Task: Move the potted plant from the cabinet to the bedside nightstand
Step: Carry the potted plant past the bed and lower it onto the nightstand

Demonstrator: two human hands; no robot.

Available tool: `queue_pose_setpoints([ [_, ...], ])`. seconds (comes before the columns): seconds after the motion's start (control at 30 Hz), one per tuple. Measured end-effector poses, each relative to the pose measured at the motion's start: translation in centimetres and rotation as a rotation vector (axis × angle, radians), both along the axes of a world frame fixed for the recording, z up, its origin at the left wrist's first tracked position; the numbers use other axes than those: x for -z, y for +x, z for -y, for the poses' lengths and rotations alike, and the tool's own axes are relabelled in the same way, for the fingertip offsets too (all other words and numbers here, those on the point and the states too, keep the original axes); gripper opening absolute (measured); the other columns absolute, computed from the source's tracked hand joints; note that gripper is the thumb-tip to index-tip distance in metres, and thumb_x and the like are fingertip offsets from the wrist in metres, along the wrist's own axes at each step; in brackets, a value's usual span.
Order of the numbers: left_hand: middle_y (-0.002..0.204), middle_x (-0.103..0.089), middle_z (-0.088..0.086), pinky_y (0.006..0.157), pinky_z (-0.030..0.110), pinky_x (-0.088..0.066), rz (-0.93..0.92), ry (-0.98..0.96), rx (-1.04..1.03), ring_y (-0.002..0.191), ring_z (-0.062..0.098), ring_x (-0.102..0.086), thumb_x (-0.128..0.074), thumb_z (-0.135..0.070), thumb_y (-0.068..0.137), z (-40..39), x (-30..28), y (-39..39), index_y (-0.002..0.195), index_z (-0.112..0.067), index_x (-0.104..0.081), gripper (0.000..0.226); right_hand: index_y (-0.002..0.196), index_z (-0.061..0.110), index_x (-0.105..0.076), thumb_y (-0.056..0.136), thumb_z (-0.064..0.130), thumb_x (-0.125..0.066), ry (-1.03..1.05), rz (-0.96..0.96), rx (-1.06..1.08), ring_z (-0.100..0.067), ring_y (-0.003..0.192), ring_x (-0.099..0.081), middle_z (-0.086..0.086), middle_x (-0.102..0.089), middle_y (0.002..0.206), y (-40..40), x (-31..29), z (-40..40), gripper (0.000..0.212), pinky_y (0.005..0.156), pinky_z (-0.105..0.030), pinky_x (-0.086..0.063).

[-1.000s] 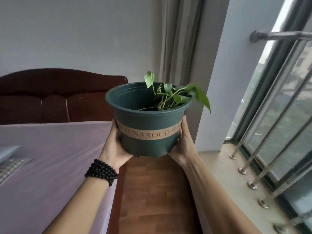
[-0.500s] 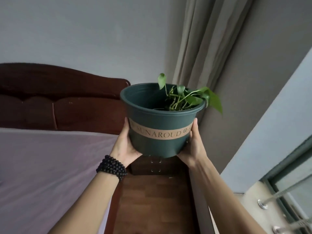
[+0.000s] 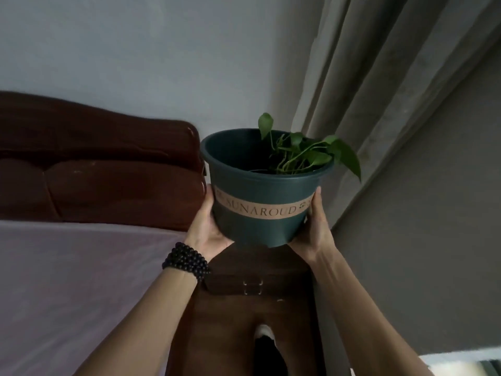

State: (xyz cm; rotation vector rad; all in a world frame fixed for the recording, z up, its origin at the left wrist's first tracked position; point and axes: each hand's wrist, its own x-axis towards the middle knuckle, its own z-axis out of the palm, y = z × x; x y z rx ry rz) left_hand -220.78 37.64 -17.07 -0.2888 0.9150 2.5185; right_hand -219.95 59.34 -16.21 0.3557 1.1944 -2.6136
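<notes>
Holding: both bare hands carry the potted plant (image 3: 261, 210) in mid-air at the centre of the frame, upright.
Left hand (image 3: 207, 226): palm pressed flat against the pot's left wall, fingers curled around behind it out of sight; a black bead bracelet (image 3: 187, 261) circles the wrist.
Right hand (image 3: 315, 229): palm pressed on the pot's right wall, thumb lying up along the side.
Pot: dark green, with a tan band reading SUNAROUD; green leaves (image 3: 317, 154) lean over the right rim.
Nightstand (image 3: 257, 278): dark wood, directly below the pot in the lower centre; the pot's base hangs just above it, not touching.
Bed (image 3: 81, 280): pale mauve sheet filling the lower left, dark brown headboard (image 3: 95, 172) behind it at mid left.
Curtain (image 3: 379, 77): grey-beige folds in the upper right, behind the leaves.
Foot (image 3: 264, 332): a light toe shows on the wood floor, bottom centre.
</notes>
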Motion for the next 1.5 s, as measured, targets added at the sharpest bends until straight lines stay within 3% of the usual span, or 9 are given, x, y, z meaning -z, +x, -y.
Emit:
queue_pose_setpoints([
  [0.17,0.149,-0.061,0.013,0.1,0.052,-0.055,0.029,0.015,-0.041,0.134,0.034,-0.06,-0.051,-0.069,0.095,-0.6,3.5,-7.9,0.143,-0.023,-0.061,0.068,0.141,0.031,-0.066,0.091,0.077,-0.048,0.013,0.071,-0.029,-0.031,0.135,-0.061,-0.007,-0.068,0.145,-8.9,3.9,-0.5,0.069,0.112,-0.059,-0.049],
  [0.27,0.151,-0.06,0.011,0.105,0.052,-0.053,0.089,0.004,-0.069,0.136,0.033,-0.059,-0.054,-0.067,0.095,-0.8,6.2,-11.7,0.144,-0.022,-0.06,0.066,0.141,0.03,-0.066,0.092,0.076,-0.049,0.022,0.144,-0.022,-0.029,0.132,-0.064,-0.006,-0.07,0.142,-13.2,6.7,-0.6,0.069,0.109,-0.055,-0.053],
  [0.47,0.156,-0.054,0.012,0.123,0.056,-0.033,0.241,0.04,-0.077,0.143,0.035,-0.05,-0.048,-0.065,0.099,-0.7,12.9,-16.7,0.15,-0.019,-0.053,0.068,0.147,0.023,-0.06,0.094,0.073,-0.047,-0.025,0.273,-0.035,-0.032,0.137,-0.059,-0.01,-0.064,0.148,-18.6,13.4,-0.4,0.074,0.117,-0.057,-0.043],
  [0.63,0.144,-0.066,0.012,0.105,0.053,-0.054,0.303,0.036,-0.088,0.128,0.032,-0.065,-0.05,-0.063,0.099,-0.1,20.3,-20.5,0.137,-0.016,-0.066,0.062,0.145,0.023,-0.061,0.091,0.075,-0.051,-0.041,0.362,-0.016,-0.033,0.137,-0.058,-0.012,-0.064,0.148,-22.2,21.4,0.4,0.076,0.117,-0.057,-0.044],
  [0.87,0.144,-0.066,0.012,0.099,0.053,-0.059,0.389,0.024,-0.076,0.126,0.032,-0.067,-0.058,-0.064,0.093,0.7,32.7,-24.2,0.137,-0.016,-0.067,0.065,0.144,0.022,-0.062,0.091,0.073,-0.053,-0.067,0.42,0.001,-0.031,0.137,-0.06,-0.011,-0.066,0.146,-25.8,34.3,1.1,0.074,0.115,-0.055,-0.046],
  [1.03,0.154,-0.057,0.011,0.119,0.057,-0.038,0.401,-0.006,-0.029,0.139,0.034,-0.055,-0.06,-0.067,0.09,0.8,38.7,-26.1,0.149,-0.019,-0.054,0.076,0.147,0.021,-0.059,0.091,0.073,-0.053,-0.076,0.432,0.003,-0.032,0.139,-0.057,-0.011,-0.063,0.15,-27.2,40.4,0.7,0.076,0.118,-0.056,-0.043],
  [1.1,0.154,-0.057,0.01,0.121,0.058,-0.035,0.419,-0.02,-0.022,0.141,0.035,-0.053,-0.061,-0.068,0.09,1.0,40.7,-26.8,0.149,-0.02,-0.053,0.077,0.146,0.022,-0.06,0.09,0.074,-0.056,-0.067,0.44,0.008,-0.032,0.139,-0.057,-0.011,-0.063,0.15,-27.8,42.3,0.7,0.076,0.118,-0.058,-0.043],
  [1.4,0.133,-0.074,0.011,0.096,0.054,-0.06,0.528,-0.03,-0.038,0.117,0.032,-0.072,-0.065,-0.064,0.09,1.5,45.5,-27.7,0.129,-0.017,-0.073,0.062,0.148,0.026,-0.058,0.092,0.075,-0.05,-0.038,0.482,0.023,-0.028,0.14,-0.057,-0.006,-0.064,0.149,-28.2,47.7,0.7,0.076,0.113,-0.053,-0.05],
  [1.5,0.138,-0.071,0.009,0.096,0.052,-0.06,0.538,-0.039,-0.051,0.119,0.03,-0.071,-0.065,-0.06,0.09,1.8,46.2,-27.9,0.136,-0.019,-0.068,0.062,0.15,0.026,-0.056,0.094,0.074,-0.046,-0.022,0.502,0.033,-0.028,0.142,-0.055,-0.006,-0.061,0.152,-28.2,48.4,1.0,0.074,0.118,-0.055,-0.043],
])
